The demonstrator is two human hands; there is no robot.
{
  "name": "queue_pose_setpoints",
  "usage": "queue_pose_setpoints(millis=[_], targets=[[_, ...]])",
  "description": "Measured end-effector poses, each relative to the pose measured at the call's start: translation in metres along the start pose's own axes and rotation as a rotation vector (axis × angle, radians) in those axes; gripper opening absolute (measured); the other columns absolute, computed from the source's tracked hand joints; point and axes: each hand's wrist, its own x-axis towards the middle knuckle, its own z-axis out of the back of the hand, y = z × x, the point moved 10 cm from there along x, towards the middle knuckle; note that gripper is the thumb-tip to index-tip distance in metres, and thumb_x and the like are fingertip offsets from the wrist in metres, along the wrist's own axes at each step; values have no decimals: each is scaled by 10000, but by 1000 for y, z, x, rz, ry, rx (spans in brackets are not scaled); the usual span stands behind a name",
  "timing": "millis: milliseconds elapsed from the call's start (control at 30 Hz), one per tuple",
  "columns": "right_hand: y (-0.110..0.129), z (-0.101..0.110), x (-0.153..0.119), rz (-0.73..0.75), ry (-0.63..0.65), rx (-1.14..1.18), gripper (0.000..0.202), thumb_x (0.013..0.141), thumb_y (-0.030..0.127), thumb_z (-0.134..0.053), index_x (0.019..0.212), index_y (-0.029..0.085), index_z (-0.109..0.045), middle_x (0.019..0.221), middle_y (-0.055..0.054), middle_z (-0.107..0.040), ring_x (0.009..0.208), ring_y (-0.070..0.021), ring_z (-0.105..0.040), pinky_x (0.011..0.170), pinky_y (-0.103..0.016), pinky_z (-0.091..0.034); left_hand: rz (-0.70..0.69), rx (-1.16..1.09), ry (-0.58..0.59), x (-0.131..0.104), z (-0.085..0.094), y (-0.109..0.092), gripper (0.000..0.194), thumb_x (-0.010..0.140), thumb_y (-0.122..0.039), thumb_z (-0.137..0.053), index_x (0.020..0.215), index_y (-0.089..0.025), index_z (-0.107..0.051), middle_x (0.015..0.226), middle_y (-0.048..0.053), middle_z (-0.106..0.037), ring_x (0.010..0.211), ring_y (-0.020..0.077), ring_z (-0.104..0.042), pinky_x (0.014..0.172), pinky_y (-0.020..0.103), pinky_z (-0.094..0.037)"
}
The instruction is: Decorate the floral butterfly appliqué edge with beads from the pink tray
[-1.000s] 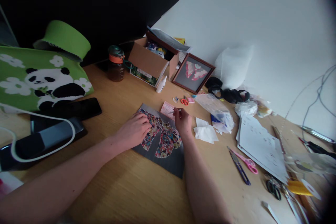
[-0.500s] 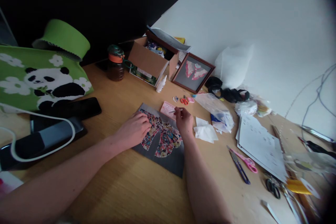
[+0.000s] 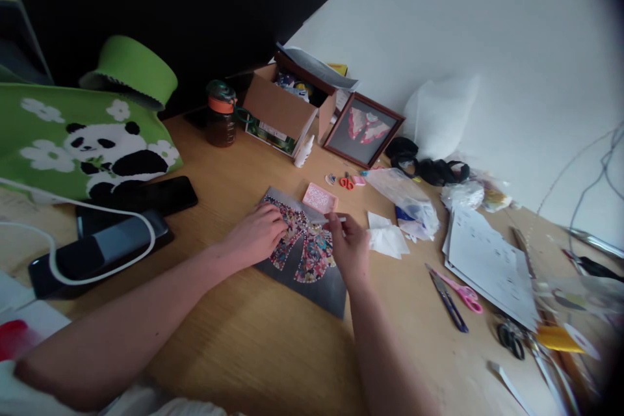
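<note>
Resting the left hand (image 3: 260,233) on the left side of the floral butterfly piece (image 3: 314,253), curling its fingers loosely and hiding their undersides too much to tell of any grip. Pinching a slim white tool (image 3: 336,220) between thumb and fingers of the right hand (image 3: 350,244), closing on it just above the butterfly's upper right part and pointing its tip leftward. Lying flat under both hands, covering much of a grey board (image 3: 312,292) on the counter (image 3: 273,344) and showing pale beads along its edges. Sitting just beyond the board, a pink tray (image 3: 320,198) holding small pale beads. Lying farther back, orange scissors (image 3: 346,182); standing nearby, a white bottle (image 3: 304,151). Leaning behind, a framed butterfly (image 3: 364,129) beside an open cardboard box (image 3: 283,107). Lying right of the right hand, white tissue (image 3: 387,237).
</note>
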Motion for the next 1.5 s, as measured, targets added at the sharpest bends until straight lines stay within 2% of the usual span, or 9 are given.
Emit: queue_pose_setpoints(millis=[200,500,1000,1500], targets=[[4,-22,-31,66,96,-4,390,955,510,-511,813,202,-703,698,-47,-734,650,-186,-672,592,-269,-457,-1,2,13,-1,-3,1,224,970,-176,-501,991,-139,-722,994,98,-696,1141,265,-560,1032,457,-477],[1,-34,-37,76,137,-19,376,970,492,-506,798,214,-693,696,-43,-717,688,-198,-664,570,-265,-454,-3,0,-1,-1,-3,2,205,962,-174,-512,986,-152,-714,1003,99,-695,1148,265,-559,1021,463,-482],[3,-38,-39,89,166,21,335,974,449,-515,806,215,-686,745,-40,-730,695,-194,-670,634,-289,-485,6,11,13,0,1,-1,207,967,-163,-508,997,-139,-712,992,95,-692,1132,267,-558,1038,455,-464],[4,-36,-40,125,129,27,308,979,426,-532,837,205,-695,727,-32,-717,696,-185,-663,652,-288,-483,2,17,8,-1,1,-1,184,952,-156,-541,1000,-126,-716,990,99,-697,1127,274,-568,1026,454,-473]])
